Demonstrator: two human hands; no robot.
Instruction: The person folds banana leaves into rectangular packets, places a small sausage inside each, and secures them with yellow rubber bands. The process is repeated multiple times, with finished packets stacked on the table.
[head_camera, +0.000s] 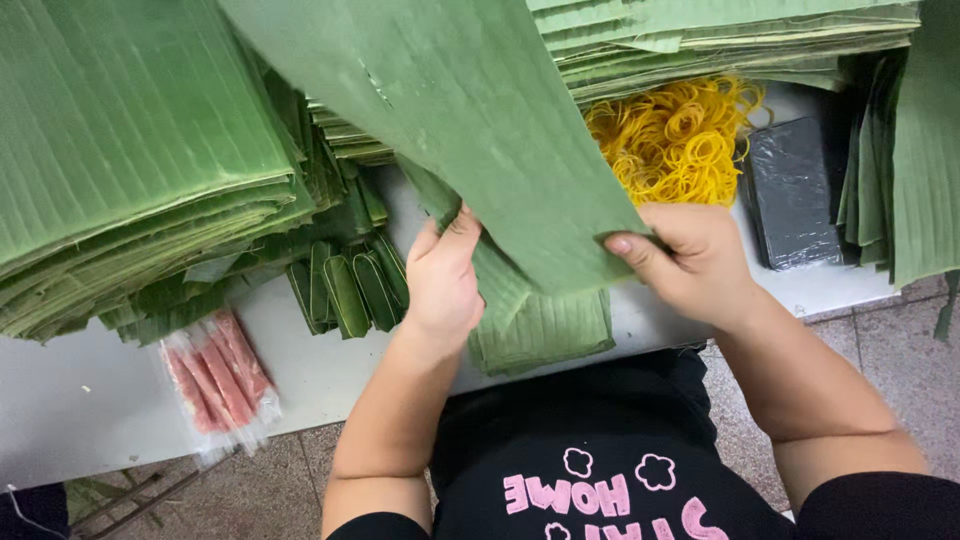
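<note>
As gripped: two hands (560, 270), one leaf (480, 120)

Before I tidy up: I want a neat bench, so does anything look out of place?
The clear bag of pink sticks overhangs the table's front edge. The yellow rubber bands lie in a loose heap between leaf stacks.

I see a green banana leaf (480, 130) with fine parallel ribs, green ribbed leaf stacks (120, 150), bright yellow rubber bands (680, 135), a glossy black packet (795, 190), pink-red sticks (220, 375) in clear wrap, and a pale grey table (90, 400).
</note>
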